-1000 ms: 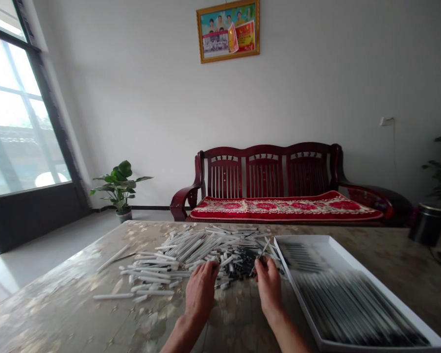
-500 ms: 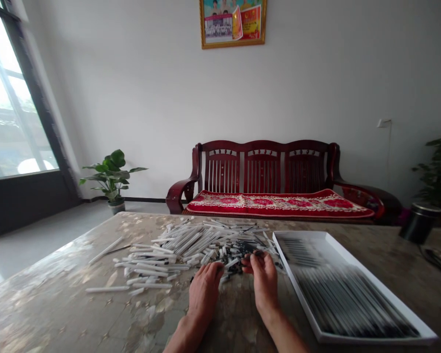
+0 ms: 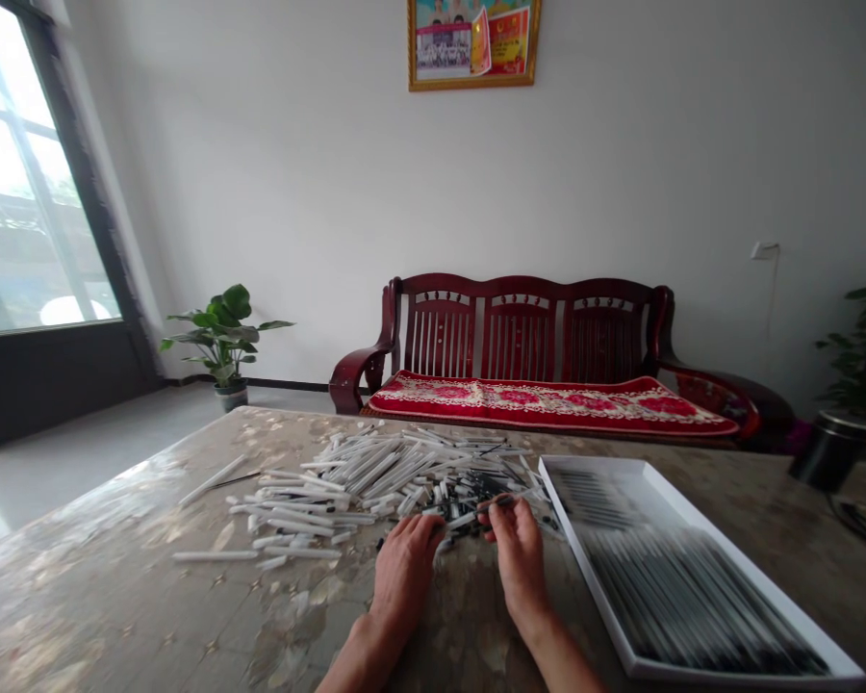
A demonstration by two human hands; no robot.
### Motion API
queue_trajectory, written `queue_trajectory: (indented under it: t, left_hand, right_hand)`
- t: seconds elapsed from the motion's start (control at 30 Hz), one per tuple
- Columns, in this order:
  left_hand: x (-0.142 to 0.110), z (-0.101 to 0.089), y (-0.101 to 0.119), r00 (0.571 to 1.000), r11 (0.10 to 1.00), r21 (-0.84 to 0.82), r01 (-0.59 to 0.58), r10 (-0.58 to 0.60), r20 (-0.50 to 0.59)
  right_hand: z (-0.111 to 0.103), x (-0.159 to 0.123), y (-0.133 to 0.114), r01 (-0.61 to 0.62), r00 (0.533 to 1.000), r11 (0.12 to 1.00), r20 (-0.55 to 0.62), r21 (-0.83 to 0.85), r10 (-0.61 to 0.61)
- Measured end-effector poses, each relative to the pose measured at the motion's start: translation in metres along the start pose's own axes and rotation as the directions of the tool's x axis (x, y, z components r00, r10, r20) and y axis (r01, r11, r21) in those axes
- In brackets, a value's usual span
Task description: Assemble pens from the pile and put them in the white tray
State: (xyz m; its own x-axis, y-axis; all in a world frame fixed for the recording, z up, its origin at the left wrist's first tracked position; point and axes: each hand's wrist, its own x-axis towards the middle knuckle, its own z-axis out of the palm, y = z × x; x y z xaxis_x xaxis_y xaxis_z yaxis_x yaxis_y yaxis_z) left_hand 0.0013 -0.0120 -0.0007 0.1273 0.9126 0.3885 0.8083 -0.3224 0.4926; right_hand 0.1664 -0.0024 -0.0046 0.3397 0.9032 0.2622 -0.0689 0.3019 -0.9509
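White plastic tubes: a loose heap lying on the glossy mottled tabletop, with small dark-tipped pieces crowded at its right end.
Left hand: half-curled, fingertips at the heap's near edge; cannot tell whether it grips anything.
Right hand: fingers closed in a pinch on a thin dark rod.
White rectangular tray: just right of the heap, holding blurred rows of dark-tipped sticks.
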Motion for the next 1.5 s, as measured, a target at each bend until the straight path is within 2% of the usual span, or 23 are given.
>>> queue_trajectory:
  t: [0.33,0.5,0.63,0.7,0.77,0.83,0.9,1.0,1.17,1.27,1.33,1.37,1.43,1.5]
  left_hand:
    - [0.000,-0.005,-0.005,0.999,0.999,-0.003,-0.032,0.032,0.006]
    - [-0.001,-0.004,-0.003,0.999,0.994,-0.103,0.025,-0.023,0.026]
    - [-0.002,-0.003,-0.002,0.999,0.988,-0.152,0.027,-0.024,0.027]
    - [-0.002,-0.002,-0.004,1.000,0.984,-0.175,0.027,-0.026,0.005]
    - [-0.002,0.000,-0.007,0.997,0.976,-0.213,0.051,-0.061,-0.045]
    - [-0.001,0.002,-0.011,0.986,0.962,-0.258,0.093,-0.124,-0.107]
    - [0.000,0.004,-0.013,0.971,0.947,-0.292,0.133,-0.184,-0.154]
    - [0.001,0.007,-0.015,0.961,0.941,-0.304,0.148,-0.209,-0.178]
    - [0.000,0.007,-0.013,0.973,0.958,-0.256,0.128,-0.171,-0.155]
    - [-0.001,0.004,-0.011,0.984,0.981,-0.170,0.098,-0.122,-0.134]
    - [-0.002,0.002,-0.010,0.990,0.992,-0.109,0.059,-0.072,-0.118]
    - [-0.002,0.000,-0.009,0.992,0.996,-0.084,0.038,-0.048,-0.114]
    - [-0.002,-0.001,-0.009,0.994,0.999,-0.042,0.005,-0.010,-0.112]
    - [-0.003,-0.002,-0.008,0.994,1.000,-0.015,-0.014,0.013,-0.106]
  right_hand:
    - [-0.006,0.003,-0.008,-0.016,0.993,0.998,0.112,-0.064,0.023]
    - [-0.002,-0.002,-0.007,-0.007,0.996,0.999,0.085,-0.037,0.010]
    - [0.005,-0.006,-0.005,-0.019,0.986,0.997,0.165,-0.075,0.031]
    - [0.004,-0.005,-0.002,0.007,0.976,0.993,0.219,-0.119,0.019]
    - [-0.001,0.000,0.002,0.086,0.969,0.978,0.242,-0.190,-0.038]
    - [-0.009,0.005,0.008,0.204,0.962,0.920,0.244,-0.335,-0.125]
    - [-0.019,0.009,0.014,0.300,0.948,0.803,0.254,-0.516,-0.190]
    - [-0.026,0.010,0.019,0.369,0.927,0.619,0.325,-0.693,-0.188]
    - [-0.020,0.007,0.018,0.450,0.892,0.393,0.423,-0.802,-0.160]
    - [-0.015,0.007,0.016,0.467,0.884,0.341,0.436,-0.816,-0.166]
    - [-0.014,0.007,0.016,0.456,0.890,0.366,0.423,-0.812,-0.171]
    - [-0.014,0.008,0.016,0.440,0.897,0.408,0.404,-0.800,-0.177]
    - [-0.014,0.009,0.018,0.377,0.925,0.559,0.335,-0.738,-0.181]
    - [-0.012,0.010,0.019,0.266,0.959,0.753,0.245,-0.602,-0.144]
